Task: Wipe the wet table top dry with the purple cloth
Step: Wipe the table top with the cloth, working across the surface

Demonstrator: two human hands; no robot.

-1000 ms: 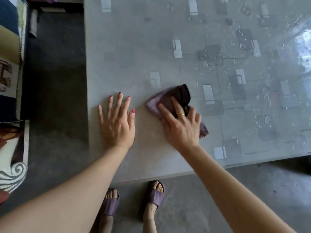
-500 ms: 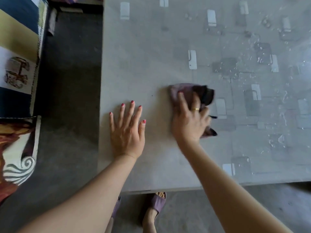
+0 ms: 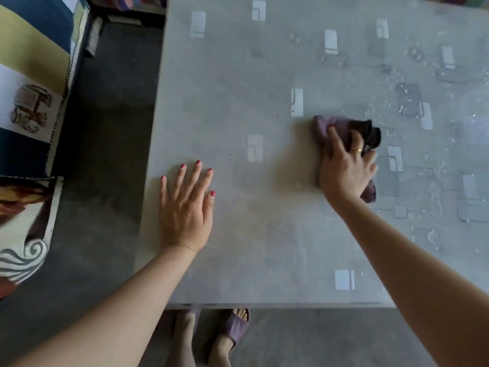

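The grey table top (image 3: 238, 75) with pale rectangle patterns fills most of the view. Water drops and streaks (image 3: 412, 107) cover its right part; the left part looks matt. A crumpled purple cloth (image 3: 341, 125), dark at its right fold, lies near the middle right. My right hand (image 3: 344, 168) presses down on the cloth, fingers spread over it, a ring on one finger. My left hand (image 3: 185, 205) rests flat on the table near the front left edge, fingers apart, holding nothing.
Dark grey floor (image 3: 100, 154) runs along the table's left side. Patterned cushions or bedding (image 3: 26, 102) lie at the far left. My feet in purple slippers (image 3: 232, 332) stand just under the table's front edge (image 3: 264, 304).
My right hand has slid the cloth to the right and farther from me, towards the wet area. My left hand stays flat in place.
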